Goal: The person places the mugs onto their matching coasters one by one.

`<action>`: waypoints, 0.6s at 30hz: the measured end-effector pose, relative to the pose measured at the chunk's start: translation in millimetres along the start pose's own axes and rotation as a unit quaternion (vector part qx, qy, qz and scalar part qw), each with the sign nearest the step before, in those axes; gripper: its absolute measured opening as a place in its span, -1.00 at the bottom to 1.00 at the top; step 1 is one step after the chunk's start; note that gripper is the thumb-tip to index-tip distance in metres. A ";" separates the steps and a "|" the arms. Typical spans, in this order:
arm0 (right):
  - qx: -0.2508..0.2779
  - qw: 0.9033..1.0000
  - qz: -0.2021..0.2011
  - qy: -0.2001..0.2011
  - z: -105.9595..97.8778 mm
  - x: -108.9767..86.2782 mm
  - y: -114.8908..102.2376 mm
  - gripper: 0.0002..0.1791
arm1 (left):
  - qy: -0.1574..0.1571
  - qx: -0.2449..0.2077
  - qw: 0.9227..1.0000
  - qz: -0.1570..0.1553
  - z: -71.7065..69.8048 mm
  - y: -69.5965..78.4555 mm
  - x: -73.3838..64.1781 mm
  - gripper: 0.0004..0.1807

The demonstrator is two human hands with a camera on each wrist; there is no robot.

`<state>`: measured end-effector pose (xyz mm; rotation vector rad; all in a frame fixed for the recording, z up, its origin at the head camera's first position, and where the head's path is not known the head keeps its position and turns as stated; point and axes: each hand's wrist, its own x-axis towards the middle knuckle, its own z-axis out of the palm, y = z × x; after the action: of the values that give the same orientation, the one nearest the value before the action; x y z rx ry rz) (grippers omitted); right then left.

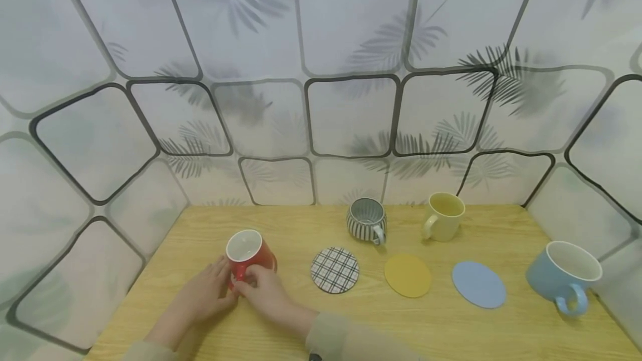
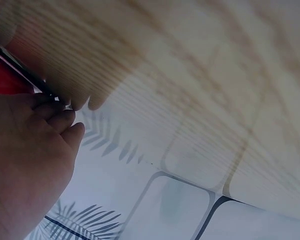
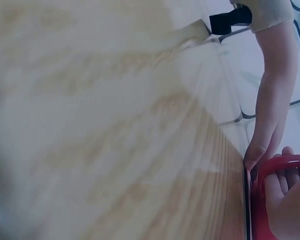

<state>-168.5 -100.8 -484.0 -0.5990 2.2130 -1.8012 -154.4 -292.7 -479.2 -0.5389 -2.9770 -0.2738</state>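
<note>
A: Mugs, by count?

B: Four. One red mug [image 1: 260, 256], left of the plaid coaster [image 1: 335, 270] and apart from it. One striped mug [image 1: 361, 226], grey and white, behind that coaster and slightly right. One yellow mug [image 1: 446, 224], behind and further right. One blue mug [image 1: 551, 274], well apart, far to the right. Handles: four, one per mug.

A: Coasters in plain sight?

B: Three, round and flat. The plaid coaster; one yellow coaster [image 1: 408, 276], near it on the right; one blue coaster [image 1: 478, 284], to its right, well apart. Additionally, one red edge [image 1: 275, 263] at the foot of the red mug; mostly hidden, identity uncertain.

A: Hands?

B: Two, both left of the plaid coaster. Right hand [image 1: 266, 294]: thumb and fingers pinched together on the red mug's handle. Left hand [image 1: 200, 294]: fingers loosely extended, thumb apart, tips against or just beside the red mug's foot; whether it has hold of the red edge, I cannot tell.

A: Support and surround?

B: Wooden table [image 1: 476, 336], one, beneath the plaid coaster. Leaf-patterned backdrop [image 1: 266, 118], one, behind it. Pale sleeves [image 1: 328, 336], two.
</note>
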 end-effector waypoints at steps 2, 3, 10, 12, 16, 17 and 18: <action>0.004 1.000 -0.004 0.003 1.5 -0.4 -0.1 -0.88 | 0.001 0.002 1.000 0.001 0.3 0.0 -0.1 -0.25; 0.008 1.000 -0.005 0.004 2.1 -0.5 -0.2 -0.87 | 0.001 0.003 1.000 0.001 0.3 0.1 -0.3 -0.25; 0.020 1.000 -0.014 0.005 5.8 -2.0 -3.1 -0.88 | -0.007 0.001 1.000 -0.001 -1.8 2.3 -1.2 -0.24; 0.021 1.000 -0.020 0.004 7.2 -2.3 -3.2 -0.88 | -0.007 0.001 1.000 0.001 -1.3 1.8 -0.9 -0.24; 0.030 0.999 -0.022 -0.004 8.8 -2.4 -2.8 -0.87 | -0.008 0.003 1.000 0.002 1.3 -1.4 0.2 -0.24; 0.029 0.999 -0.020 -0.006 9.2 -2.0 -2.2 -0.86 | -0.010 0.005 1.000 0.001 2.0 -2.2 0.7 -0.23; 0.026 0.999 -0.020 -0.005 9.5 -1.5 -2.0 -0.86 | -0.012 0.005 1.000 0.000 2.3 -2.7 1.1 -0.22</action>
<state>-162.8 -108.8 -484.3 -0.6442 2.1545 -1.8646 -156.6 -294.4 -481.8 -0.5435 -3.0001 -0.2535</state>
